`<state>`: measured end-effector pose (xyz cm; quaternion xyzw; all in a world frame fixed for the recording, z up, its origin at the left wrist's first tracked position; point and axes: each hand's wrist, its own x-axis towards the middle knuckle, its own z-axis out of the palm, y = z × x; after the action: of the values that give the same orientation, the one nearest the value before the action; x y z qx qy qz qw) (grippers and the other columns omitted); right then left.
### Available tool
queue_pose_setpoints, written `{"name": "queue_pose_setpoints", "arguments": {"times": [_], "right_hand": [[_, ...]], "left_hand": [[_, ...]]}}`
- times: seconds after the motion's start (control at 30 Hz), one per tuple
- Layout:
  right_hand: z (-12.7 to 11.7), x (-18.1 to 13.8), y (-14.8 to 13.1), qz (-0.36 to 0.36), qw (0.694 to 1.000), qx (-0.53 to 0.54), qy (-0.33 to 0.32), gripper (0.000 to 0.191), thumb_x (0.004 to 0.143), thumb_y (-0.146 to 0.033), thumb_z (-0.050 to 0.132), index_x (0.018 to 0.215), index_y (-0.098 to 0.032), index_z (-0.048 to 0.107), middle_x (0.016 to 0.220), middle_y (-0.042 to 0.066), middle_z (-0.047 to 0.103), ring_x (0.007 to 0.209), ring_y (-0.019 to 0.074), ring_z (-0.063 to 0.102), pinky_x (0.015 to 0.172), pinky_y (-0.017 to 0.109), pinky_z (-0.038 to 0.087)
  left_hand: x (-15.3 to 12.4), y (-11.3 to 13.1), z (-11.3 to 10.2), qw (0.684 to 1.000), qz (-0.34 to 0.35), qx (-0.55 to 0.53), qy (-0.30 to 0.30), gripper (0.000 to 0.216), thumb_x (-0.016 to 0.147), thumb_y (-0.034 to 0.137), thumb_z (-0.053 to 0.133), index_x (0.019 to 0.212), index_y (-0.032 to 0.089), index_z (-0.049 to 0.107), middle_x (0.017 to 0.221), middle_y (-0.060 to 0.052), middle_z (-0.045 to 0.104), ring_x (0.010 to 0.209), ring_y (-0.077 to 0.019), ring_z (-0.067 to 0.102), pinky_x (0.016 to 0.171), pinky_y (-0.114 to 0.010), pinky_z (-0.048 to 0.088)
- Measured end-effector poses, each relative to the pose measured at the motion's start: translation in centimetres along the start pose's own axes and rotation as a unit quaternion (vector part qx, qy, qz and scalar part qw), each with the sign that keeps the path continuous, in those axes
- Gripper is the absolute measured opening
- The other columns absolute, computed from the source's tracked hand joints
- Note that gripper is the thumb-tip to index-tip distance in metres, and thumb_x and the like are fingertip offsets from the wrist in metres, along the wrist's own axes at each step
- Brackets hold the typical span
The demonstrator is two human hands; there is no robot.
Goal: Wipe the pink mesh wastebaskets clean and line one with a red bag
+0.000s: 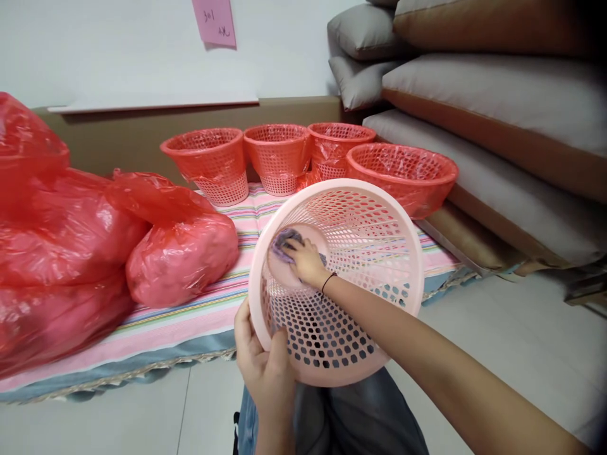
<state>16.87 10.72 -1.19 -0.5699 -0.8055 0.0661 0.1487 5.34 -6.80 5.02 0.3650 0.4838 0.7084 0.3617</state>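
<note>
A pale pink plastic basket (410,253) with perforated walls is tilted so that its mouth faces me, above my knees. My left hand (268,360) grips its rim at the lower left, thumb inside and fingers outside. Deep inside the basket, my right hand (306,258) presses a purple-grey cloth (286,245) against the solid round bottom. The fingers of that hand are bent over the cloth, and a dark thin band circles the wrist.
Behind stand several baskets lined with red plastic, such as a left one (208,161) and a right one (403,174). Filled red plastic bags (183,253) lie on the striped cloth (246,268) at left. Large grey-and-brown cushions (497,101) are stacked at right. A pink note (214,22) hangs on the wall.
</note>
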Motion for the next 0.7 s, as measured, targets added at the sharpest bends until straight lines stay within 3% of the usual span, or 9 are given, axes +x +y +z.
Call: {"name": "queue_pose_setpoints", "arguments": {"times": [0.1,0.23,0.33,0.43,0.57,0.7], "right_hand": [[0.2,-0.4,-0.4,-0.105,0.993,-0.020,-0.042,0.035,0.098,-0.037,0.050,0.127,-0.030,0.067,0.152,-0.004,0.050,0.128,0.0290,0.041,0.102,0.043,0.037],[-0.2,-0.5,-0.3,-0.116,0.992,-0.040,-0.041,0.036,0.101,-0.030,0.043,0.129,-0.027,0.066,0.152,0.000,0.049,0.130,0.0304,0.038,0.101,0.045,0.037],[-0.4,-0.2,-0.1,-0.057,0.997,-0.039,-0.016,0.043,0.100,-0.024,0.040,0.137,-0.028,0.059,0.155,0.002,0.045,0.128,0.0315,0.040,0.098,0.047,0.039],[-0.2,0.3,0.4,0.048,0.998,-0.024,0.021,0.052,0.096,-0.024,0.042,0.148,-0.025,0.049,0.160,0.005,0.037,0.124,0.0328,0.043,0.096,0.046,0.042],[0.3,1.4,1.1,0.177,0.982,-0.002,0.061,0.058,0.093,-0.025,0.044,0.151,-0.020,0.044,0.159,0.009,0.035,0.135,0.0343,0.036,0.108,0.049,0.035],[0.6,2.2,0.5,0.220,0.973,0.012,0.064,0.058,0.094,-0.024,0.040,0.151,-0.015,0.043,0.156,0.015,0.035,0.128,0.0347,0.043,0.104,0.050,0.039]], "left_hand": [[0.0,0.0,0.0,1.000,0.010,0.002,-0.012,0.059,0.074,0.013,0.068,0.132,0.025,0.061,0.125,-0.006,0.068,0.119,-0.0247,0.064,0.107,-0.038,0.048],[-0.1,-0.2,-0.1,1.000,0.021,0.017,0.003,0.058,0.074,0.012,0.069,0.130,0.025,0.062,0.122,-0.005,0.069,0.119,-0.0242,0.064,0.108,-0.037,0.048],[-0.2,-0.8,-0.4,0.999,0.032,0.009,0.009,0.056,0.074,0.012,0.070,0.128,0.025,0.064,0.120,-0.004,0.069,0.117,-0.0235,0.065,0.108,-0.037,0.048],[-0.3,-1.2,-0.4,0.998,0.030,-0.001,0.048,0.057,0.073,0.010,0.070,0.127,0.026,0.064,0.120,-0.003,0.070,0.116,-0.0219,0.065,0.105,-0.034,0.049],[-0.1,-1.3,-0.4,0.996,0.028,-0.005,0.082,0.055,0.071,0.009,0.071,0.123,0.026,0.067,0.120,-0.001,0.070,0.111,-0.0189,0.066,0.098,-0.028,0.052],[-0.4,-1.2,-0.5,0.998,0.014,0.005,0.056,0.054,0.071,0.010,0.072,0.123,0.025,0.065,0.114,-0.002,0.071,0.108,-0.0198,0.067,0.099,-0.031,0.051]]}}
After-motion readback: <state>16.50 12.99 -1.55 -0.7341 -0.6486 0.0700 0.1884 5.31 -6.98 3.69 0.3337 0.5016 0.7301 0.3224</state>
